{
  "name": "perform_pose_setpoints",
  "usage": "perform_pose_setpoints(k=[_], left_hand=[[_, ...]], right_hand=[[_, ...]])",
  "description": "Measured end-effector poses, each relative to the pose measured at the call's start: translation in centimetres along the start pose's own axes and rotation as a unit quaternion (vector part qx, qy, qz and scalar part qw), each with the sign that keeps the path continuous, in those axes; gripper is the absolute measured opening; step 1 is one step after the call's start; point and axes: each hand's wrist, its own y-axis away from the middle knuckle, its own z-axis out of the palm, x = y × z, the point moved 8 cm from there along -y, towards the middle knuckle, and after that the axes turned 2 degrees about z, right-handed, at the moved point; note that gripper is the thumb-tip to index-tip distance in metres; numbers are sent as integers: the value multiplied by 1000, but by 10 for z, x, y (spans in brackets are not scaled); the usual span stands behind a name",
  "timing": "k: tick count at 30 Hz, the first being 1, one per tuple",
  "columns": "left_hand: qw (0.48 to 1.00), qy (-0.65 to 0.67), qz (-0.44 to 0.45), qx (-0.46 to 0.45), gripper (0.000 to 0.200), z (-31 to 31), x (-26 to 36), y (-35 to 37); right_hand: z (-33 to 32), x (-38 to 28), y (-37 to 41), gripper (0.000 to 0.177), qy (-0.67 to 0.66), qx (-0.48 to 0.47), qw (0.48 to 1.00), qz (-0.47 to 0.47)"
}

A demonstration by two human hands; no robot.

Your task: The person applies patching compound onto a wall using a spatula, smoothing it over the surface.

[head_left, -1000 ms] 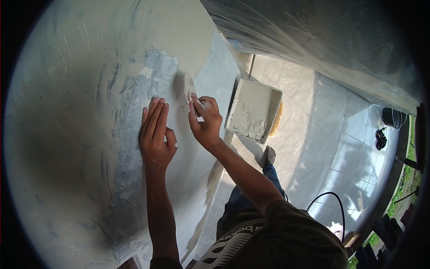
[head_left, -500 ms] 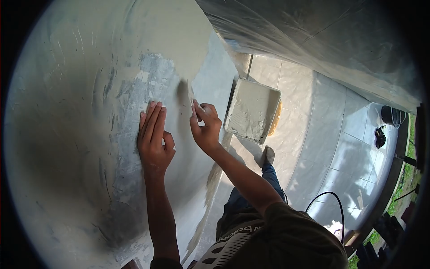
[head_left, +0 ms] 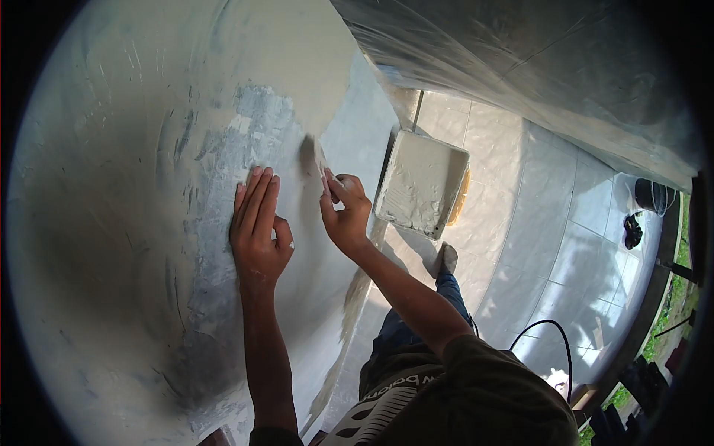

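My left hand (head_left: 260, 236) rests flat against the plaster-coated wall (head_left: 253, 44), its fingers stretched out and together, the thumb apart, with nothing in it. To its right, my right hand (head_left: 346, 219) pinches a putty knife (head_left: 320, 157), seen nearly edge-on and smeared with pale filler. The blade leans on the wall at the border between a beige coat and a greyer area, and the fingers hide its handle. Around my left hand the wall shows a patchy bluish-grey strip. A shallow tray (head_left: 424, 178) of wet, pale filler lies on the floor beyond my right hand.
Something yellow-orange (head_left: 460, 201) shows under the tray's right edge. Plastic sheeting (head_left: 520, 44) hangs at the upper right. The tiled floor (head_left: 513, 245) looks covered with film. A black bucket (head_left: 654, 195) and a dark cable (head_left: 563, 334) are at the right.
The view has shifted very slightly. My left hand stays flat on the wall and my right hand keeps the putty knife at nearly the same spot.
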Motion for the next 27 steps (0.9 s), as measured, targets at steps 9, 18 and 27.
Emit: perform_pose_setpoints(k=[9, 18, 27], left_hand=[[1000, 1, 9, 11, 51, -3, 3, -2], [1000, 3, 7, 0, 51, -3, 2, 0], [1000, 10, 6, 12, 51, -5, 3, -4]], right_hand=[[27, 37, -100, 23, 104, 47, 991, -67], [-7, 10, -46, 36, -11, 65, 997, 36], [28, 13, -60, 37, 90, 29, 992, -88]])
